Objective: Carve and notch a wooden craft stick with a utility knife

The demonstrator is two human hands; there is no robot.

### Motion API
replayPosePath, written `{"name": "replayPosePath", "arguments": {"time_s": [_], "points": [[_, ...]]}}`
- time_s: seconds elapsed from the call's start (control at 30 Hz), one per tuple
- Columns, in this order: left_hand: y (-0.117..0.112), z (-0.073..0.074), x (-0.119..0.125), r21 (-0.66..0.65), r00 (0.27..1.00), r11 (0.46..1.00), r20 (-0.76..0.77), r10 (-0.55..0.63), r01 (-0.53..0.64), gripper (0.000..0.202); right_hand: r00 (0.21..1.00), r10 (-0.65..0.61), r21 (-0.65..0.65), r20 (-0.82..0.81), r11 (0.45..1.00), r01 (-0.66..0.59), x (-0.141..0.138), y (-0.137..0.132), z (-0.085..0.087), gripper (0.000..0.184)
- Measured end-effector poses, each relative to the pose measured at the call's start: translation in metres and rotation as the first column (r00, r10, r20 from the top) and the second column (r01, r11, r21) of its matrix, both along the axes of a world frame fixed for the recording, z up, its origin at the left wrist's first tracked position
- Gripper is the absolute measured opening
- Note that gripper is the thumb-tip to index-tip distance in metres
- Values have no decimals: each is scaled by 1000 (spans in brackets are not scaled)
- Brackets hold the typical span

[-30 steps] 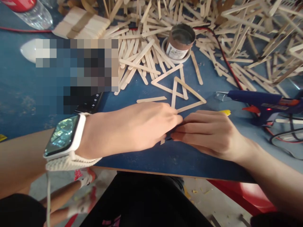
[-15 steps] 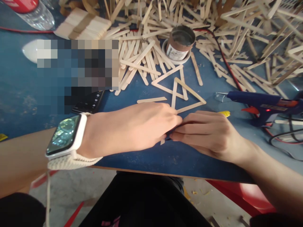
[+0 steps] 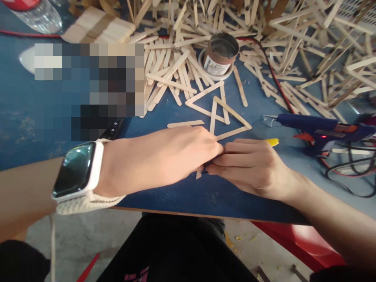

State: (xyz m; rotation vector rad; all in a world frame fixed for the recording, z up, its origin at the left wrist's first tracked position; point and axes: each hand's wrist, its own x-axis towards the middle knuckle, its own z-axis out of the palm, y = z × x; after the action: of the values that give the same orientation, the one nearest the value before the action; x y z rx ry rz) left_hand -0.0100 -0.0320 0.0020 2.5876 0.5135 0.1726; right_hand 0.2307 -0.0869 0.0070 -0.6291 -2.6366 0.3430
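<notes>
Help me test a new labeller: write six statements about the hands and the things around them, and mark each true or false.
1. The left hand and right hand are close together. True.
2. The glue gun lies left of both hands. False: the glue gun lies to their right.
3. A stick end shows just below the left hand. True.
4. The smartwatch is on the right arm. False: the smartwatch is on the left.
5. Stick triangles lie beyond the hands. True.
6. The brown container lies tipped over. False: the brown container stands upright.
</notes>
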Motion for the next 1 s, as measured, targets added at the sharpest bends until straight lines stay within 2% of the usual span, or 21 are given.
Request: {"name": "replayPosePath", "arguments": {"time_s": [0.1, 0.33, 0.57, 0.77, 0.9, 1.0], "points": [[1, -3, 0, 6, 999, 999, -15, -47, 47, 9, 1000, 15, 4, -16, 1000, -15, -1, 1, -2, 19], [1, -2, -1, 2, 999, 1000, -13, -31, 31, 13, 1000, 15, 44, 7, 999, -15, -6, -2, -4, 16], [5, 0, -5, -60, 997, 996, 40, -67, 70, 6, 999, 41, 15, 33, 999, -41, 4, 6, 1, 18], [4, 4, -5, -87, 998, 994, 38, -59, 62, 11, 999, 13, -3, 30, 1000, -13, 4, 5, 2, 17], [5, 10, -3, -140, 998, 988, 14, -58, 60, 15, 999, 44, 25, 28, 999, -44, 3, 1, 3, 19], [8, 18, -5, -241, 1000, 970, 21, -16, 20, 23, 997, 63, 39, 48, 997, -65, 1, 0, 2, 22]]}}
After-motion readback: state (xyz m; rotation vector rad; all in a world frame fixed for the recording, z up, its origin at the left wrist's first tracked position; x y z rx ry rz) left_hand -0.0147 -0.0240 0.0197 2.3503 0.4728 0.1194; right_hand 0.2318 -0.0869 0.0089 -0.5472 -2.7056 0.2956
